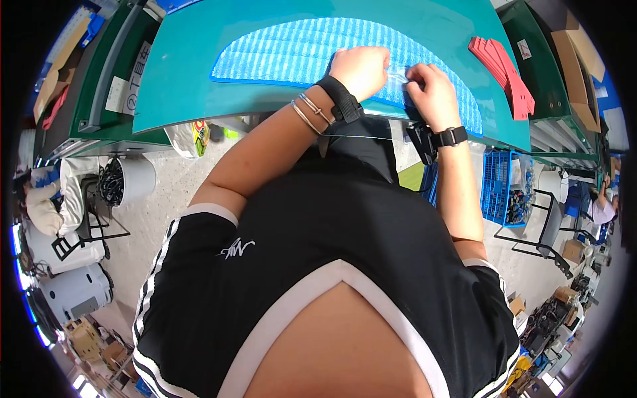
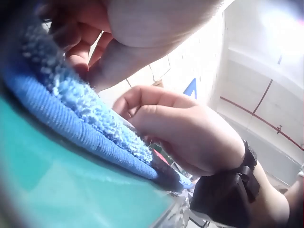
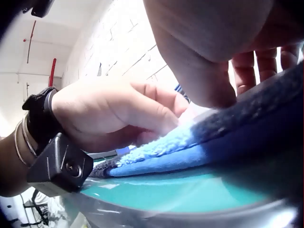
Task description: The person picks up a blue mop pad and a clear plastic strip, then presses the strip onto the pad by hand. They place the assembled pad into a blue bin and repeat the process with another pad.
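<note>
A half-moon blue striped pad [image 1: 279, 56] with a fluffy top and blue edging lies on the green table [image 1: 179, 79]. Over its near part, a small clear, whitish piece [image 1: 397, 78] shows between the two hands. My left hand [image 1: 360, 71], fingers curled, pinches the piece's left side; the thumb and fingers meet low over the pad in the right wrist view. Opposite it, my right hand [image 1: 432, 94] pinches the other side between thumb and bent forefinger, as the left wrist view shows [image 2: 185, 126]. The piece's outline is partly hidden by the fingers.
Red flat strips [image 1: 501, 73] lie fanned at the table's right. Below the table's right side stands a blue crate [image 1: 496, 186]; a white bin with black cables [image 1: 136, 180] is on the left. Green cabinets flank the table, and a black chair frame [image 1: 547, 229] stands at right.
</note>
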Tool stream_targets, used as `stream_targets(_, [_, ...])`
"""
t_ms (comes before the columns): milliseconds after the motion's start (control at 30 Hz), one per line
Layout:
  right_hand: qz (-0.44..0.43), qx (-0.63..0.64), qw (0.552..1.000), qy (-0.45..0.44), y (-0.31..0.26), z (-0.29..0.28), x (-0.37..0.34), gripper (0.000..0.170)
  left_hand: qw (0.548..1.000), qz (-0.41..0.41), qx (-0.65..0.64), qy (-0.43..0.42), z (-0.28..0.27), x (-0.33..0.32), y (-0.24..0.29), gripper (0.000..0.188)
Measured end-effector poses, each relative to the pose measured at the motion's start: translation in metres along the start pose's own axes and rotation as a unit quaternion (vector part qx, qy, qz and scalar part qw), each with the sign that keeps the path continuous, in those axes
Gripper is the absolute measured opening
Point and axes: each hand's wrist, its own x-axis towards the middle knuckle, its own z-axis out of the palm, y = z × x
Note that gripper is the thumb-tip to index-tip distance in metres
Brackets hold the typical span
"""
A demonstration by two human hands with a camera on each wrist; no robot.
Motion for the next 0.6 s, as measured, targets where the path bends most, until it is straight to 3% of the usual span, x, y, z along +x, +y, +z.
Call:
stream_targets(200, [0.082,-0.072,0.994,0.03,0.022,-0.019,-0.018,0.013,1.0,0.01,0.019,0.005,0.0,-0.001,0.001,0.015])
stream_targets(433, [0.13,0.073,0.985,0.083,0.046,-0.016,-0.028,0.011,0.999,0.005,0.028,0.025,-0.004,0.004,-0.004,0.017])
stream_targets(600, [0.135,0.031,0.985,0.103,0.042,-0.016,-0.027,0.01,0.997,0.022,0.073,0.034,-0.018,0.022,-0.006,0.015])
